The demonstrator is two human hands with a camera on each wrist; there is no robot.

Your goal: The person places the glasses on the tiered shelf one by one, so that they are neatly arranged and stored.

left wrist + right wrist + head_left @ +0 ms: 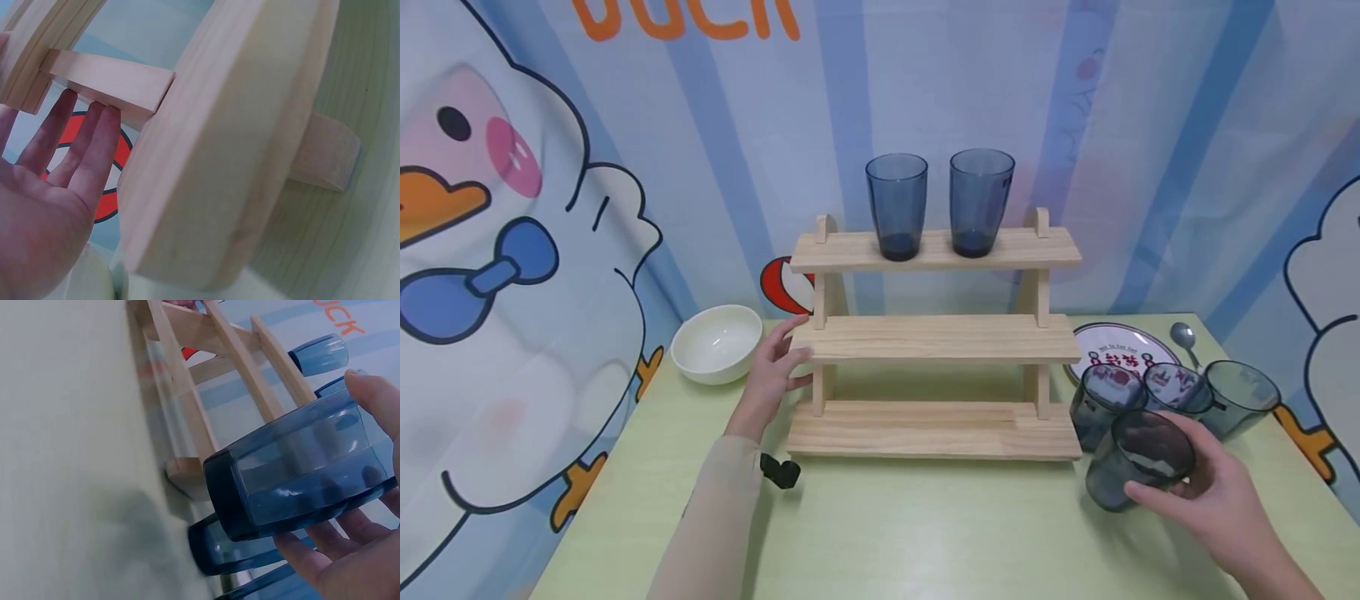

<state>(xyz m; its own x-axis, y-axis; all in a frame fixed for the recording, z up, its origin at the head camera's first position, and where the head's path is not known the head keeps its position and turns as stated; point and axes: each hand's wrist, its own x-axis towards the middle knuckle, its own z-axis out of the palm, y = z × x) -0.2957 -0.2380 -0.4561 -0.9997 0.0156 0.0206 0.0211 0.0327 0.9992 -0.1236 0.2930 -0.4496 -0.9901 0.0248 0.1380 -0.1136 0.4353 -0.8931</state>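
Note:
My right hand [1213,492] grips a blue-grey drinking glass [1138,462] by its side, tilted and lifted off the table, as the right wrist view shows. Close behind it stand three more glasses, among them a left one [1093,408] and a right one [1243,396]. A three-tier wooden shelf [936,337] occupies the middle; its top tier bears two upright glasses, one left [897,204] and one right [981,200]. At the shelf's left side my left hand [771,375] rests its fingers against the wood, fingertips touching an upright [119,81] in the left wrist view.
A white bowl [717,343] sits left of the shelf. Behind the glasses at right lie a patterned plate [1101,337] and a metal spoon [1183,337]. A striped curtain [760,142] with duck pictures hangs behind the pale green table [925,533].

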